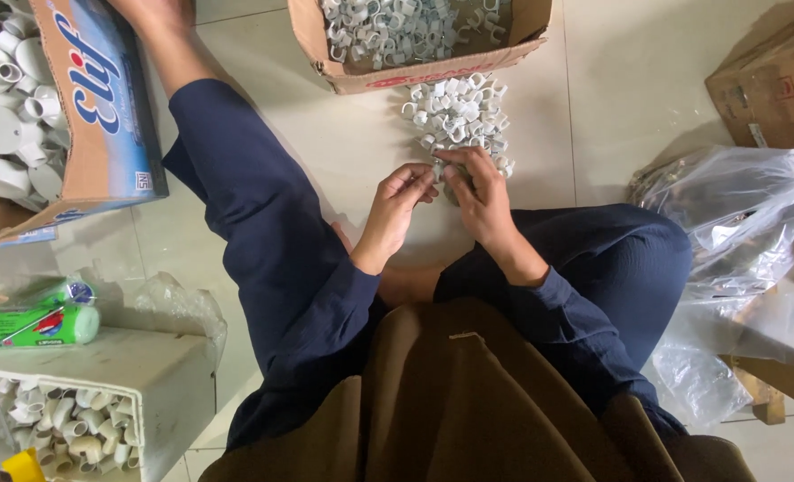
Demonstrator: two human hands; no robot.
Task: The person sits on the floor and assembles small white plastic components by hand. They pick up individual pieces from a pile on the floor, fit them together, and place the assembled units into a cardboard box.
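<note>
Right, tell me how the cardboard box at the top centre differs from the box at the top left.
The top-centre box is plain brown with red print; the top-left box has a blue and white printed side. The top-centre box holds small white clips; the top-left box holds larger round white fittings. Both are open cardboard boxes on the tiled floor.

The person sits with both forearms in dark blue sleeves reaching forward, wrists bare. The left hand (399, 203) is curled, fingers (417, 183) bent inward with their tips pointing toward the right hand (479, 192). The right hand lies palm down just beside it, its fingertips nearly meeting the left ones.
</note>
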